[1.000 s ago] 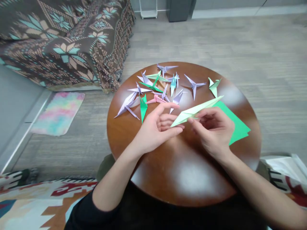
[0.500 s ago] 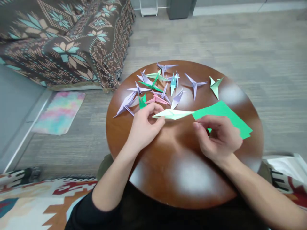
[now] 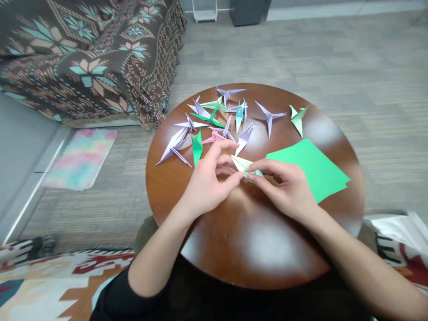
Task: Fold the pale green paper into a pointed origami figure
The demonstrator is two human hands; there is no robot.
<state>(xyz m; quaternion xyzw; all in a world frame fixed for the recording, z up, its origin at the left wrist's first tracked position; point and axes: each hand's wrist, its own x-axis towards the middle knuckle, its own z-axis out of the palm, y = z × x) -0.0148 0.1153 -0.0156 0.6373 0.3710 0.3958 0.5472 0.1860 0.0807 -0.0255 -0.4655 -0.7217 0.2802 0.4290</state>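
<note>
A pale green folded origami paper [image 3: 241, 163] is held between my two hands over the middle of the table. My left hand [image 3: 214, 178] has its thumb against the paper's near edge, its index finger raised and the other fingers curled behind. Pinching the paper's right part between thumb and fingertips, my right hand [image 3: 284, 183] covers some of it. Just beyond my left hand lie a green origami crane [image 3: 197, 147], a pink one [image 3: 216, 136] and a lilac one [image 3: 245, 137]. Green paper sheets [image 3: 314, 167] lie partly behind my right hand.
Several more folded cranes, mostly lilac, are grouped on the far left of the round brown table [image 3: 254, 249]. A lilac crane [image 3: 269, 117] and a light green crane [image 3: 297, 118] lie apart at the back. A patterned cover drapes the sofa [image 3: 100, 67] at left.
My right hand has moved left from beside the green sheets and now pinches the pale green paper. The paper has turned and shifted slightly right; my left index finger has lifted off.
</note>
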